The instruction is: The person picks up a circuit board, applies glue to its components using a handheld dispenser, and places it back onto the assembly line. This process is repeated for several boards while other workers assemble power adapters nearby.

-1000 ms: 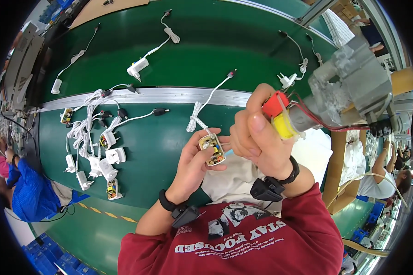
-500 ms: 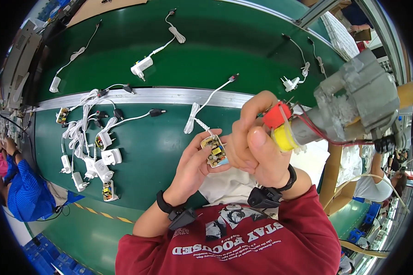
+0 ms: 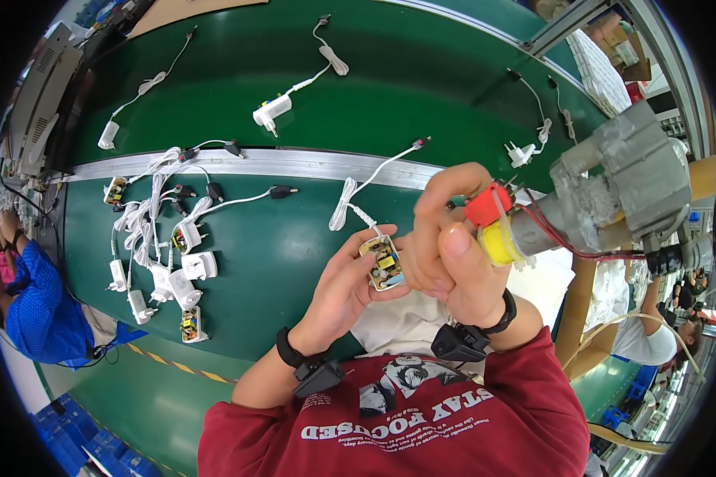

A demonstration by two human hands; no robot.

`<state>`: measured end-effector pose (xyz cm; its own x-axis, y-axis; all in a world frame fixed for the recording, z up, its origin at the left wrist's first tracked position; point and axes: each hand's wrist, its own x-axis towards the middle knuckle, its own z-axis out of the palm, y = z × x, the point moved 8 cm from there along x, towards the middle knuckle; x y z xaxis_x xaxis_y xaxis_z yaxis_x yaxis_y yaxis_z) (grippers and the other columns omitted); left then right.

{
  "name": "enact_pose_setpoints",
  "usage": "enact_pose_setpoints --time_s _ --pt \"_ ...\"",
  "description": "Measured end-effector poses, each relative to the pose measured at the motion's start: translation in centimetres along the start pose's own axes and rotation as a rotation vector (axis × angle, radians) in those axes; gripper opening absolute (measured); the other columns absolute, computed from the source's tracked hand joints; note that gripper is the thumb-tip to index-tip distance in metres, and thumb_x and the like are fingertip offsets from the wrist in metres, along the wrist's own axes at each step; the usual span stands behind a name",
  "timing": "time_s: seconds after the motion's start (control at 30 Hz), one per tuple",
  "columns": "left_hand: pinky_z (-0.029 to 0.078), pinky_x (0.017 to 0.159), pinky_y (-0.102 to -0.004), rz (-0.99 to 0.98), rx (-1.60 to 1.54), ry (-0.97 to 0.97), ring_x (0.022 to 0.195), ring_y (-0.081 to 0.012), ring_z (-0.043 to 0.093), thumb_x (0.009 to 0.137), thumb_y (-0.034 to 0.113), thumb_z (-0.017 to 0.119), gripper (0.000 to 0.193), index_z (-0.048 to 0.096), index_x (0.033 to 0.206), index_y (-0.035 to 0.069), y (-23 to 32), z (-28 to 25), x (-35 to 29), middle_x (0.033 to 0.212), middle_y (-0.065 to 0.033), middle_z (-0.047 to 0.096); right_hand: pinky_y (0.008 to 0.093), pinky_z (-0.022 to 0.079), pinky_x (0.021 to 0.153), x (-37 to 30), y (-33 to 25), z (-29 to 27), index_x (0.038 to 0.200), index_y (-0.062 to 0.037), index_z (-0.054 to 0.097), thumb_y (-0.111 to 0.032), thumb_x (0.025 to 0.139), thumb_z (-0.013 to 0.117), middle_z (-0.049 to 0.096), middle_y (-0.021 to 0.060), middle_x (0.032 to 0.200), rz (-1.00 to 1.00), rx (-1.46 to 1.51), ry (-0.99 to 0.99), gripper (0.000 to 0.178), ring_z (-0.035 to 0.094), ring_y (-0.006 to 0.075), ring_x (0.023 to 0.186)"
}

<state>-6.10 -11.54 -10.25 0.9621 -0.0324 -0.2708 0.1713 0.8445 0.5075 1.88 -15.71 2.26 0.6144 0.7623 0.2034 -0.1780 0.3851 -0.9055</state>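
My left hand (image 3: 338, 290) grips a white power adapter (image 3: 385, 262) with its case open and the circuit board facing up. The adapter's bundled white cable (image 3: 346, 207) stretches away to a dark plug. Beside the adapter, my right hand (image 3: 457, 258) is closed, its fingers curled against the adapter's right edge. What those fingers hold, if anything, is hidden. A grey tool (image 3: 620, 167) with a yellow band (image 3: 499, 242), a red block (image 3: 488, 205) and thin wires looms at that hand's right. Whether my right hand grips it, I cannot tell.
A heap of white adapters and cables (image 3: 183, 286) lies on the green bench at the left. Beyond a metal rail (image 3: 294, 161), more corded adapters (image 3: 272, 111) lie on a green surface. A cardboard box (image 3: 582, 310) stands at the right. People sit at both sides.
The adapter and both hands have shifted slightly right in the picture. Bench items have shifted right too, as the view turned a little. Both hands keep the same pose.
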Motion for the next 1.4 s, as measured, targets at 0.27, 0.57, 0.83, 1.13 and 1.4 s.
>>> enact_pose_setpoints --time_s 0.27,0.57,0.83,1.13,1.4 --pt "0.052 0.091 -0.0406 -0.019 0.070 0.013 0.113 -0.0199 0.052 0.098 0.018 0.037 0.041 0.033 0.136 0.004 -0.3 -0.4 0.6 0.128 -0.0123 0.047 0.0229 0.026 0.037 0.2 -1.0 -0.8 0.113 -0.0036 0.035 -0.036 0.095 0.051 0.033 -0.0016 0.049 0.033 -0.042 0.085 0.040 0.029 0.0062 0.036" --pt "0.051 0.076 -0.0318 1.040 1.340 -0.084 0.091 -0.0231 0.060 0.080 0.009 0.063 0.048 0.046 0.125 0.005 12.3 10.1 13.0 0.106 -0.0132 0.053 0.0224 0.026 0.037 -0.2 -1.3 -0.1 0.105 -0.0044 0.038 -0.035 0.095 0.050 0.033 -0.0022 0.049 0.097 -0.003 0.069 0.035 0.028 0.0058 0.036" --pt "0.049 0.079 -0.0410 0.844 2.094 0.254 0.102 -0.0329 0.055 0.074 0.009 0.060 0.036 0.052 0.107 -0.001 11.2 4.3 15.1 0.108 -0.0172 0.053 0.0219 0.026 0.037 0.5 -1.4 -0.7 0.103 -0.0046 0.039 -0.030 0.095 0.050 0.033 -0.0023 0.049 0.081 0.014 0.080 0.029 0.027 0.0055 0.036" --pt "0.049 0.068 -0.0417 0.407 2.019 0.590 0.087 -0.0278 0.059 0.084 0.011 0.055 0.029 0.049 0.110 0.000 18.3 -3.6 9.8 0.103 -0.0176 0.059 0.0212 0.025 0.037 0.2 -1.8 -1.5 0.101 -0.0037 0.040 -0.027 0.095 0.050 0.032 -0.0023 0.049 0.067 -0.023 0.109 0.026 0.027 0.0051 0.037" --pt "0.044 0.050 -0.0222 -0.023 0.591 0.295 0.067 -0.0090 0.054 0.093 0.019 0.055 0.041 0.039 0.129 0.005 3.5 -3.2 0.9 0.102 -0.0095 0.060 0.0213 0.024 0.036 1.0 -2.3 -2.5 0.102 -0.0038 0.042 -0.026 0.095 0.049 0.033 -0.0027 0.050 0.048 -0.013 0.194 0.024 0.027 0.0045 0.037"
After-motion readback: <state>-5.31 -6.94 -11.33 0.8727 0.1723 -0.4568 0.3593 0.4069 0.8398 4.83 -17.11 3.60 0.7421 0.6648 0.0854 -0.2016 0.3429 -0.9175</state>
